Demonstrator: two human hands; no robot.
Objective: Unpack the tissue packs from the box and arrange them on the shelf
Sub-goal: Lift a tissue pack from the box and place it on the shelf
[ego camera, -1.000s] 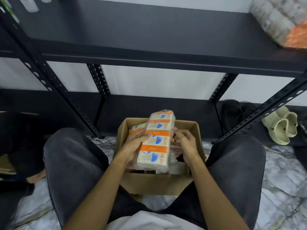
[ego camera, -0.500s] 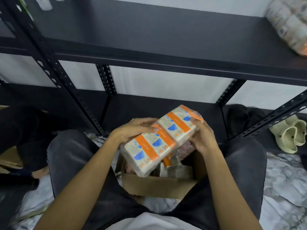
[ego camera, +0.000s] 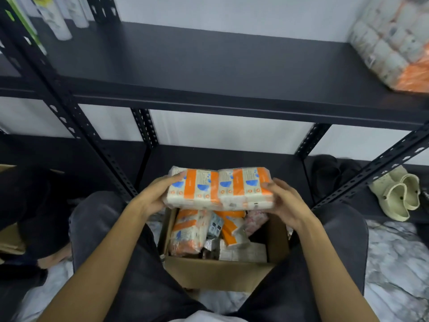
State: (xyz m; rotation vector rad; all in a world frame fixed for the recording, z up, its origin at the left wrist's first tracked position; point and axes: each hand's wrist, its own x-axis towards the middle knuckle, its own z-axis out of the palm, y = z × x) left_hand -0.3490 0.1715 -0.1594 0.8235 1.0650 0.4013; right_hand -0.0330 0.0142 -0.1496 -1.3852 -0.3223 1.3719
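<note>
A black metal shelf (ego camera: 209,73) stands against a pale wall over a marbled floor (ego camera: 394,263); pale clogs (ego camera: 399,194) lie under it at right; an open cardboard box (ego camera: 218,273) sits between the knees; above it a tissue pack (ego camera: 219,188) lies level, the left hand (ego camera: 155,198) and right hand (ego camera: 284,201) gripping its ends, fingers curled round.

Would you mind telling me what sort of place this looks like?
Probably a home storage corner: black slotted-metal shelving on a marbled floor, clogs on the bottom shelf, and a cardboard box of tissue packs being unpacked.
</note>
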